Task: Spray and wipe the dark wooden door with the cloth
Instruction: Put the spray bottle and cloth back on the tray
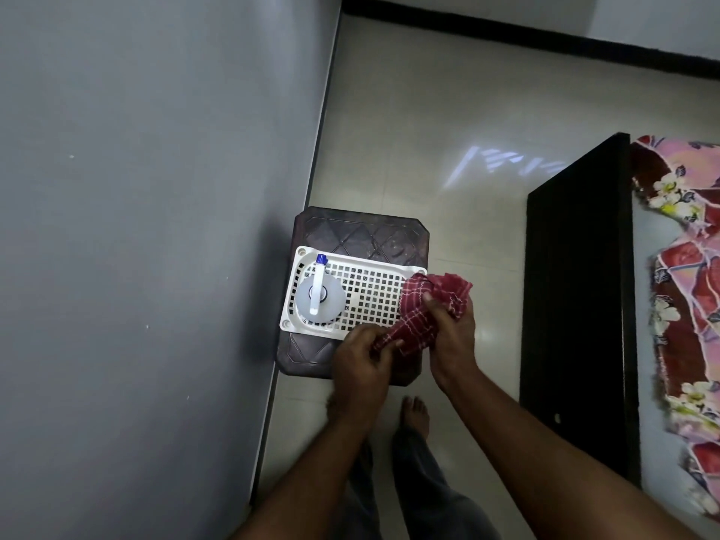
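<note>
A red checked cloth (422, 317) is bunched between both my hands over the right end of a white plastic basket (374, 298). My left hand (360, 364) pinches its lower end. My right hand (454, 337) grips its upper part. A clear spray bottle (320, 302) with a white head and blue nozzle stands in the basket's left end. The dark wooden door (576, 290) stands open at the right, edge-on to me.
The basket rests on a dark brown plastic stool (362, 231) against a grey wall (156, 228). A floral curtain (685, 305) hangs beyond the door. My bare feet (415, 415) stand on the pale tiled floor just below the stool.
</note>
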